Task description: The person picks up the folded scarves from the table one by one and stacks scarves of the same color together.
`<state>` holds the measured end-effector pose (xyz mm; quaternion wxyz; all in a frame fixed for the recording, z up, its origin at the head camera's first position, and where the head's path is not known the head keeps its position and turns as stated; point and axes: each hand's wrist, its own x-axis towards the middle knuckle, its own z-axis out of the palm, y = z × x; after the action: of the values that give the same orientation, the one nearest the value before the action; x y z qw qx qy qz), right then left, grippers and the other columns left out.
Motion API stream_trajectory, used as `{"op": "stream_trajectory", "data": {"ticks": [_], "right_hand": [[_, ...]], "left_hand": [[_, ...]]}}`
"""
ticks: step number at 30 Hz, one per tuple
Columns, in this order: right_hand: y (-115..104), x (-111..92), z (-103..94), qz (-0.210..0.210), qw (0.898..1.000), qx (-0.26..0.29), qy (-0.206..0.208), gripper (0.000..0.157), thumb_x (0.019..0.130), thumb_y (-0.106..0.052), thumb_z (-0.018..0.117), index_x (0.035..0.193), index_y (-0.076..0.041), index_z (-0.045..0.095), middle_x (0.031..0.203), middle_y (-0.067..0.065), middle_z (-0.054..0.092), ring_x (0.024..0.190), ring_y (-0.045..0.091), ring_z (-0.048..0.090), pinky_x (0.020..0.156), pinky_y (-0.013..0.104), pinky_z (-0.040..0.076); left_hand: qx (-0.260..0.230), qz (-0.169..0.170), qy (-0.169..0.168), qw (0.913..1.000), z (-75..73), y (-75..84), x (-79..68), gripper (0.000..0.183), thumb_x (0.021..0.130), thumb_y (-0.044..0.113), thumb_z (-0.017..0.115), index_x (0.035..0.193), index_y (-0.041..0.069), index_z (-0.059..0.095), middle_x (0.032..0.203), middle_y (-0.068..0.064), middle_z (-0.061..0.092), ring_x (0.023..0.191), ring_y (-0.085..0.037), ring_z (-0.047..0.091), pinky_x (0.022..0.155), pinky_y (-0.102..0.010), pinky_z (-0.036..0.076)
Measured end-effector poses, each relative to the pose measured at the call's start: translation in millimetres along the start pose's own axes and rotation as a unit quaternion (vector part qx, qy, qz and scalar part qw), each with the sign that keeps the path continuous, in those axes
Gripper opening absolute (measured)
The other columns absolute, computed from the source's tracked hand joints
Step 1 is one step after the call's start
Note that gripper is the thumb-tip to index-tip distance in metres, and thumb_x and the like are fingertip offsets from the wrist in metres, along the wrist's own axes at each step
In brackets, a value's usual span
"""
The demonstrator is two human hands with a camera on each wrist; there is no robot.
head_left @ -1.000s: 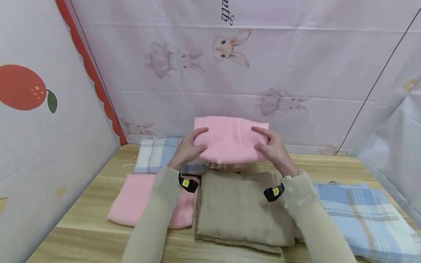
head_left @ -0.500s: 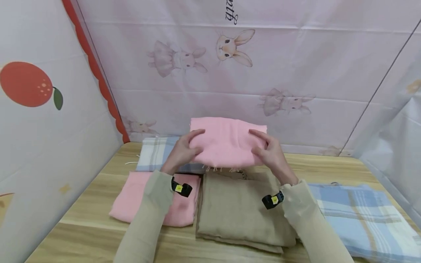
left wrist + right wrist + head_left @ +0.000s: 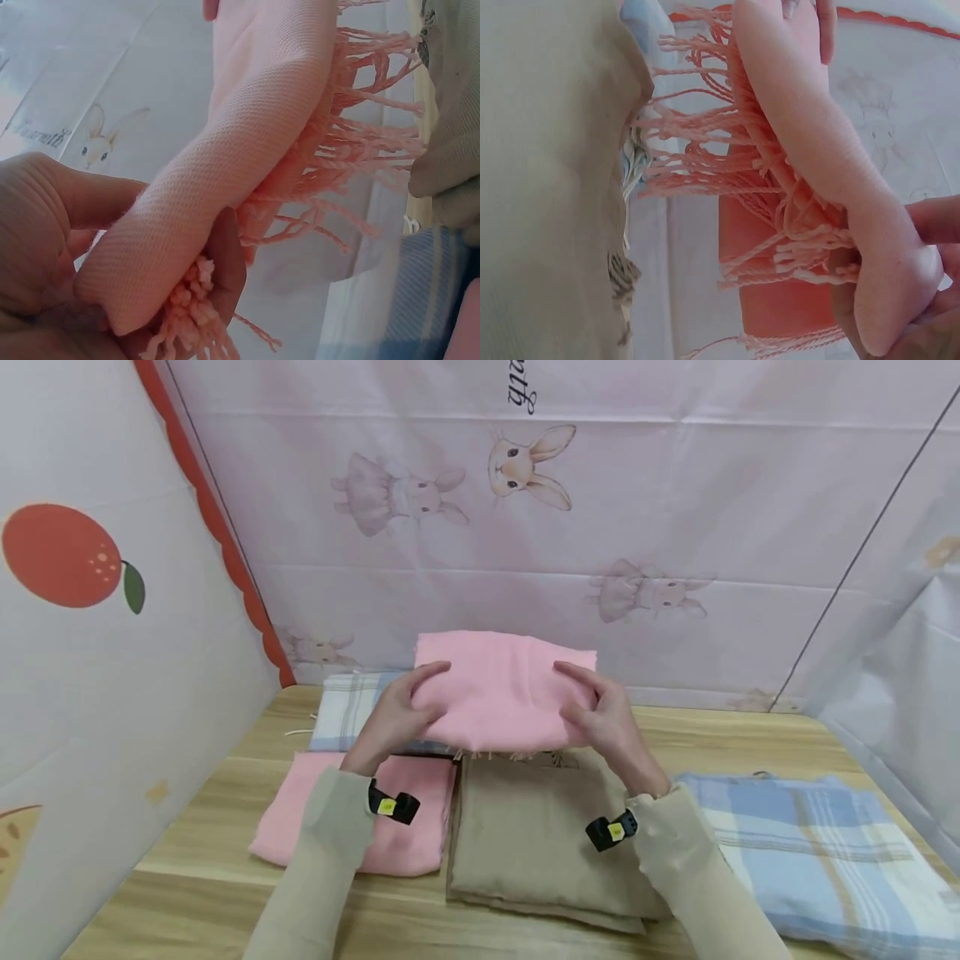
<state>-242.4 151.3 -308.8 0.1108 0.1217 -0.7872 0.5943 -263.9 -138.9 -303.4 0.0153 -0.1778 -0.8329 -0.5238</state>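
Note:
Both hands hold up a folded pink scarf (image 3: 504, 693) with a twisted tassel fringe. In the head view it hangs over the back edge of a folded beige cloth (image 3: 547, 835). My left hand (image 3: 395, 714) grips the scarf's left end, thumb on the near face. The right hand (image 3: 609, 714) grips the right end likewise. Fingers curl beneath the folded edge in the left wrist view, beside bunched tassels (image 3: 191, 307). Loose fringe (image 3: 697, 127) dangles toward the beige cloth in the right wrist view. The scarf's underside is hidden in the head view.
A second folded pink cloth (image 3: 408, 831) lies left of the beige one, partly under my left forearm. Behind it is a blue-and-white plaid cloth (image 3: 345, 710). Another plaid cloth (image 3: 810, 852) lies at the right. A rabbit-print backdrop (image 3: 480, 560) closes off the wooden table's (image 3: 195, 852) back.
Both hands have carried the pink scarf a little to the left and slightly toward me, keeping their grip. The cloths on the table have stayed in place.

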Motion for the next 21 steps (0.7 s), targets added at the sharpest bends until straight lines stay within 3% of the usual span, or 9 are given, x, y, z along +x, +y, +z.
{"op": "stream_trajectory", "data": {"ticks": [10, 17, 21], "right_hand": [[-7, -10, 13.9, -0.013, 1.000, 0.000, 0.000, 0.057, 0.084, 0.016, 0.059, 0.139, 0.002, 0.060, 0.148, 0.021, 0.048, 0.118, 0.027, 0.045, 0.084, 0.019, 0.042], [-12, -17, 23.9, 0.009, 1.000, -0.002, -0.008, 0.054, 0.089, 0.012, 0.060, 0.142, -0.002, 0.059, 0.152, 0.018, 0.044, 0.125, 0.027, 0.043, 0.103, 0.040, 0.038], [-15, -21, 31.3, 0.012, 1.000, -0.006, -0.006, 0.055, 0.089, 0.013, 0.060, 0.141, -0.003, 0.060, 0.150, 0.018, 0.046, 0.123, 0.027, 0.045, 0.101, 0.038, 0.039]], "left_hand": [[0.004, 0.007, 0.006, 1.0000, -9.6, -6.2, -15.0, 0.059, 0.096, -0.004, 0.060, 0.152, 0.014, 0.049, 0.158, -0.010, 0.039, 0.044, -0.011, 0.029, 0.051, -0.027, 0.036], [0.013, 0.005, 0.015, 0.9998, -17.6, -5.7, -29.2, 0.060, 0.095, -0.004, 0.062, 0.151, 0.015, 0.051, 0.154, -0.009, 0.045, 0.045, -0.012, 0.034, 0.050, -0.026, 0.037], [0.021, 0.007, 0.016, 0.9996, -23.8, -6.7, -35.3, 0.060, 0.094, -0.005, 0.062, 0.150, 0.012, 0.051, 0.155, -0.008, 0.045, 0.048, -0.011, 0.032, 0.052, -0.025, 0.037]]}}
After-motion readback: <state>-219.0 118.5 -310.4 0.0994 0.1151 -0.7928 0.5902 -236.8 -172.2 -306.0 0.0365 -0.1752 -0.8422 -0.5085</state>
